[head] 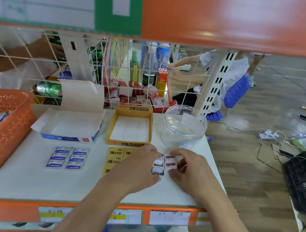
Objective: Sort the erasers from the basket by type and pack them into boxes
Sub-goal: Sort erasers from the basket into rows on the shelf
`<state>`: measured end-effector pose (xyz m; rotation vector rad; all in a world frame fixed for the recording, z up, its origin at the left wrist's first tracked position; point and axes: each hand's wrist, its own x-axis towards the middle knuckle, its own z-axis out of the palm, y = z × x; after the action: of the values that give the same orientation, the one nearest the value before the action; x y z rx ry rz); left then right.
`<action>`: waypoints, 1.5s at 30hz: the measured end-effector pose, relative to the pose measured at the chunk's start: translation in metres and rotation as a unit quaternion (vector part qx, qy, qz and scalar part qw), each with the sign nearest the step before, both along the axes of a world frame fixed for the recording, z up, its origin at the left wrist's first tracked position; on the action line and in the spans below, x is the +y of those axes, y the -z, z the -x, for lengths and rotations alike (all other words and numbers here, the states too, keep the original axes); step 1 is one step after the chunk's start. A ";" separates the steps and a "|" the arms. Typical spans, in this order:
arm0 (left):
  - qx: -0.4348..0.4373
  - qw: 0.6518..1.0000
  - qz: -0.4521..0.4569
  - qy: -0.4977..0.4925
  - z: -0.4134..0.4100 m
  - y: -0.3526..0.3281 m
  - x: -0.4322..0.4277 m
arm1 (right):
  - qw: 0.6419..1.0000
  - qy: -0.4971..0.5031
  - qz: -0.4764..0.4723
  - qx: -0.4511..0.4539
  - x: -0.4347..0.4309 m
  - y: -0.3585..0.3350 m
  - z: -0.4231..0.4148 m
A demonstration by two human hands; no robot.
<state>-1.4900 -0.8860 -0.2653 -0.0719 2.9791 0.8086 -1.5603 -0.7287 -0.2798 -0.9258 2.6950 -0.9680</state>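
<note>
Head view: the blue erasers (pixel 68 157) read "ERASER"; the yellow erasers (pixel 115 157) and the yellow box (pixel 128 143) read "2B". My left hand (pixel 140 168) and right hand (pixel 190 171), fingers curled, grip the pink erasers (pixel 165 164) from both sides on the shelf (pixel 24 179), just before the clear jar (pixel 182 131).

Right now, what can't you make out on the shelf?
Head view:
Pink erasers: count hidden by the left hand and right hand holding them.
Yellow erasers: some under the left hand.
Basket: cut off by left edge, contents blurred.
Shelf labels: too blurred to read.
</note>
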 end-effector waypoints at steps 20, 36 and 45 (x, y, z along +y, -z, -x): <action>0.087 0.995 0.008 -0.055 -0.025 -0.030 -0.024 | 0.992 -0.016 0.041 0.120 -0.017 -0.023 -0.014; 0.081 0.937 0.093 -0.327 -0.205 -0.079 -0.235 | 0.960 -0.243 0.030 0.139 -0.256 -0.088 -0.131; -0.157 0.958 0.114 -0.213 -0.210 -0.063 -0.335 | 0.940 -0.261 -0.183 0.120 -0.379 -0.075 -0.165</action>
<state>-1.2796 -1.2208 -0.2026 -0.7947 2.7611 0.4165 -1.3952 -1.1077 -0.2044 -1.6254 2.4506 -0.2499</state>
